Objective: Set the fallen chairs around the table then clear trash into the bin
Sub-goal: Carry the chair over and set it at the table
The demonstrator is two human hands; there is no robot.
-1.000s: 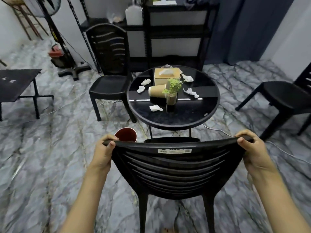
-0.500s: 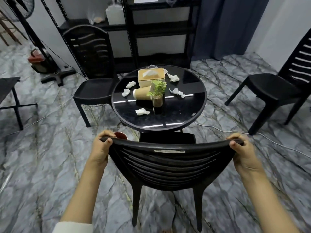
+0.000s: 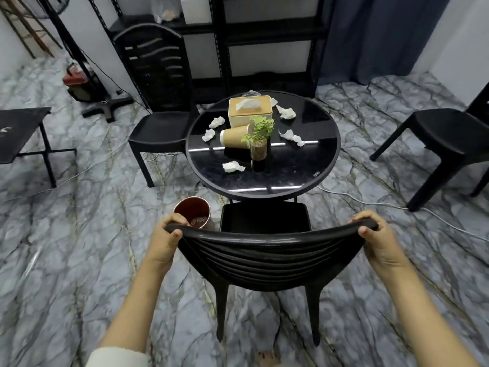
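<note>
Pushed nearer, the black chair point(image 3: 267, 250) now has its seat at the rim of the round surface point(image 3: 328, 165), left hand point(image 3: 165, 235) and right hand point(image 3: 375, 234) gripping its top rail; a harder shove could jolt the potted plant point(image 3: 258, 144) over.

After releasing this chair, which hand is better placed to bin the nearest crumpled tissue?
Probably left. The left hand and right hand both grip the chair backrest, but the left is right beside the bin, and the nearest crumpled tissue lies left of the table's centre.
</note>
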